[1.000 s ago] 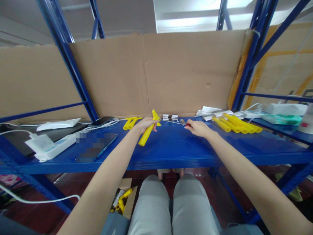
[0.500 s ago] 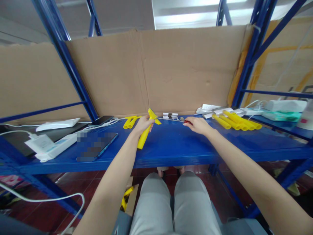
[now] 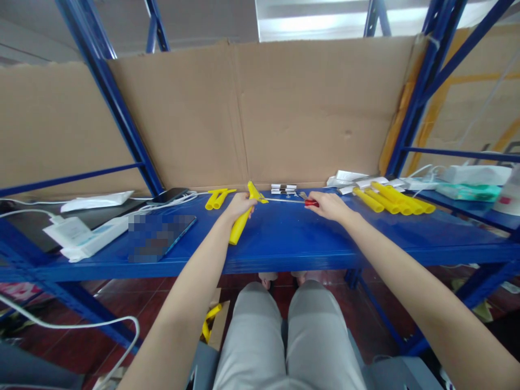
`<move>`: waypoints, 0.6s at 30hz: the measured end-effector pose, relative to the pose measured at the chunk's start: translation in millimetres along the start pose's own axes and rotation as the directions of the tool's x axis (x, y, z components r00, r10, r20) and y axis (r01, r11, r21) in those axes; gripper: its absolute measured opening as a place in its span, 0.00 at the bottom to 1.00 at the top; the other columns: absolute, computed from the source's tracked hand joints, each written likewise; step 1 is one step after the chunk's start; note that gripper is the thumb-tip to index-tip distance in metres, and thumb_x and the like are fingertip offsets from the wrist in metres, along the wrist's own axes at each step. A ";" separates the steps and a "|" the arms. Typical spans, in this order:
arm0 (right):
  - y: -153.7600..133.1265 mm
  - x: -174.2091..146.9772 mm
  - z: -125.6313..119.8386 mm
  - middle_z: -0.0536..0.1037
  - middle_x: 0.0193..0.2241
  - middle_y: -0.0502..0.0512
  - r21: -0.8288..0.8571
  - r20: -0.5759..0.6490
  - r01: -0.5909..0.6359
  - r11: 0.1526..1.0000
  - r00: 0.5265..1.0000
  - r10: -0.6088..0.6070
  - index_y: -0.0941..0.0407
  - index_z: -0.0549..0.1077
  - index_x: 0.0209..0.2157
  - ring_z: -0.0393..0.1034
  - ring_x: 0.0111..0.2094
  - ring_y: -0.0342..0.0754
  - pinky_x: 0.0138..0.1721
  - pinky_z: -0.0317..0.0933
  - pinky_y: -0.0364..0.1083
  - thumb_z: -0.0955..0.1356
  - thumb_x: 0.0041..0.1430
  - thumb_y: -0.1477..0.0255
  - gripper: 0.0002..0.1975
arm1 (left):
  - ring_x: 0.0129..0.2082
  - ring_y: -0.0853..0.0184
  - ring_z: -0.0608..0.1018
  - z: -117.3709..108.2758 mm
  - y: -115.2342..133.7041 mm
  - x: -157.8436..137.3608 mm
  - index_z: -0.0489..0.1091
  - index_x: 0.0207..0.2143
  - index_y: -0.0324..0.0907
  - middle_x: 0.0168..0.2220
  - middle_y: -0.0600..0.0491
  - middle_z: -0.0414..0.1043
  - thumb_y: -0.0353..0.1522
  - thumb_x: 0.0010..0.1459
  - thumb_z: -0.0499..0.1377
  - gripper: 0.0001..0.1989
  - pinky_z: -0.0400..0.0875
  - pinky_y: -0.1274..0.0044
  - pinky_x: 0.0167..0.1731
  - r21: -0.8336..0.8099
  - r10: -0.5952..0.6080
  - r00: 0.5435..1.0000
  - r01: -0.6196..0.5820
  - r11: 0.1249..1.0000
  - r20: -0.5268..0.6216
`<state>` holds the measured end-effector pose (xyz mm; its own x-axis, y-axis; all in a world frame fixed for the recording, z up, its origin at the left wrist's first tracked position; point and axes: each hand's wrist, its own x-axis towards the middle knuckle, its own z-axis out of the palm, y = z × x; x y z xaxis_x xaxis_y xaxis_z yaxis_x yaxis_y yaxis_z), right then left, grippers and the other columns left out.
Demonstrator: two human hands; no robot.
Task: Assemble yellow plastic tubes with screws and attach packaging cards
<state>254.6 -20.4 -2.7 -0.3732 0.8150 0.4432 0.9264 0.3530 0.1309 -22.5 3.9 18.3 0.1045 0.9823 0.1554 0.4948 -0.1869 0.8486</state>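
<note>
My left hand [image 3: 239,206] is closed around the shaft of a yellow T-shaped plastic handle [image 3: 240,226], tilted with its wider head up and its round end toward the front edge of the blue shelf [image 3: 284,238]. To the right, my right hand [image 3: 331,207] grips the red handle of a screwdriver [image 3: 311,203]. Its thin metal shaft runs left to the yellow head; whether the tip touches it, I cannot tell. Behind the shaft lie several small white-and-dark strips [image 3: 283,189]. Two similar yellow T-shaped pieces [image 3: 219,200] rest left of my left hand.
Several yellow tubes [image 3: 390,200] lie at the right beside white packets [image 3: 351,179]. A phone [image 3: 162,238] and a white power strip [image 3: 95,235] with cables are on the left. Cardboard [image 3: 292,119] stands behind the shelf. Below, a carton [image 3: 219,325] holds yellow pieces.
The yellow head has turned slightly in my left hand. More of the screwdriver's red handle shows in my right hand. The view has shifted a little.
</note>
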 end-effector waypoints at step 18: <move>-7.4 -1.0 -3.1 0.79 0.41 0.61 -0.058 0.024 0.023 0.998 0.999 -0.021 0.57 0.74 0.40 0.74 0.41 0.53 0.36 0.59 0.44 0.58 0.66 0.61 0.19 | 0.11 0.76 0.65 -0.1 0.0 -1.1 0.61 0.15 0.39 0.12 0.58 0.62 0.24 0.50 0.56 0.13 0.59 0.83 0.16 0.005 0.001 1.000 -0.001 1.000 -0.021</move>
<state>248.3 -25.3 -1.4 -0.3941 0.8182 0.4187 0.9190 0.3444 0.1920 -22.7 2.9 18.2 0.0872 0.9821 0.1669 0.4990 -0.1881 0.8460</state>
